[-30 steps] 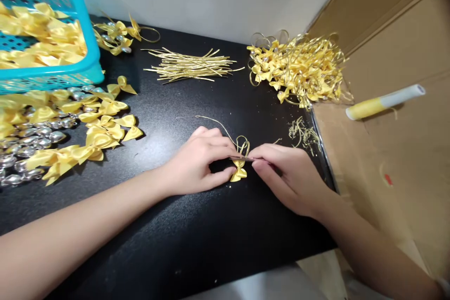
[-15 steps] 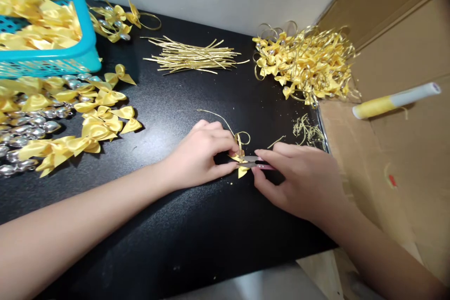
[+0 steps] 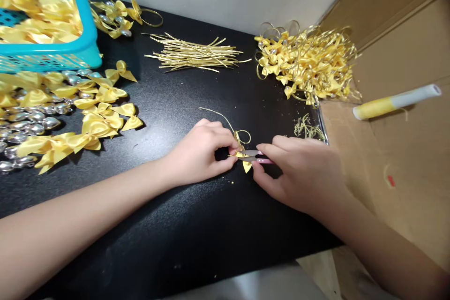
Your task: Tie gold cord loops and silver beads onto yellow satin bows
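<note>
My left hand (image 3: 202, 152) pinches a small yellow ribbon bow (image 3: 245, 160) with a gold cord loop (image 3: 242, 136) against the black table (image 3: 197, 225). My right hand (image 3: 302, 173) is closed round small pink-handled snips (image 3: 256, 156), whose metal blades point left and meet the bow at its knot. A long tail of the gold cord (image 3: 214, 115) trails back over my left hand.
A turquoise basket (image 3: 45, 14) of yellow bows stands at the far left, with loose bows (image 3: 98, 122) and silver beads (image 3: 24, 126) beside it. Cut gold cords (image 3: 195, 54) lie at the back, a heap of finished bows (image 3: 305, 63) at back right. Cord trimmings (image 3: 305, 127), cardboard and a yellow-white tube (image 3: 395, 101) sit right.
The snips came into view in my right hand and closed in on the bow's knot. Both hands and the bow shifted slightly; the view tilted a little.
</note>
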`<control>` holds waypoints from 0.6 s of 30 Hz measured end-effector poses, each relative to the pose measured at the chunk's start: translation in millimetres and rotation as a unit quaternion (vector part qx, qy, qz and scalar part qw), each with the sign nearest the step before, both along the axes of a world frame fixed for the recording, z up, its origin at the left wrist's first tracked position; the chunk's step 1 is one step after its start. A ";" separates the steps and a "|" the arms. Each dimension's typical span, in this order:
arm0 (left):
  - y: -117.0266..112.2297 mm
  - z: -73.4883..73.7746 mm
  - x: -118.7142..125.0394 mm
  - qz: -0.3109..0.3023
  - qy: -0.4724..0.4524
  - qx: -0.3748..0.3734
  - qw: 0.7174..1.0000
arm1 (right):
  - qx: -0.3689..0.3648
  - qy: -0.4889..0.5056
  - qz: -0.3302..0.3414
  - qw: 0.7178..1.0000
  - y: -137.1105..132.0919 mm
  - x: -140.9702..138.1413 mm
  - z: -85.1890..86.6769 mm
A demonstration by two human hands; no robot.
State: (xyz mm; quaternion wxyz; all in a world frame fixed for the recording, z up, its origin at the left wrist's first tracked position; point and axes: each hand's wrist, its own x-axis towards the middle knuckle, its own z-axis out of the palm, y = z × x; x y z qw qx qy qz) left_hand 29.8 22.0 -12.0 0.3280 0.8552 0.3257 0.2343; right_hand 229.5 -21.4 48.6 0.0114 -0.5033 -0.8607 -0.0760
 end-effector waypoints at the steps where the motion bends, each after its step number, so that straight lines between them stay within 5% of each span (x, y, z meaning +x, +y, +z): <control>1: 0.2 0.3 -0.1 0.000 0.002 -0.003 1.000 | -0.002 0.000 0.000 1.000 0.5 -0.2 -0.1; 18: 1.3 1.8 1.7 0.002 0.013 -0.015 1.000 | 0.013 -0.067 0.045 0.997 4.7 -9.6 8.9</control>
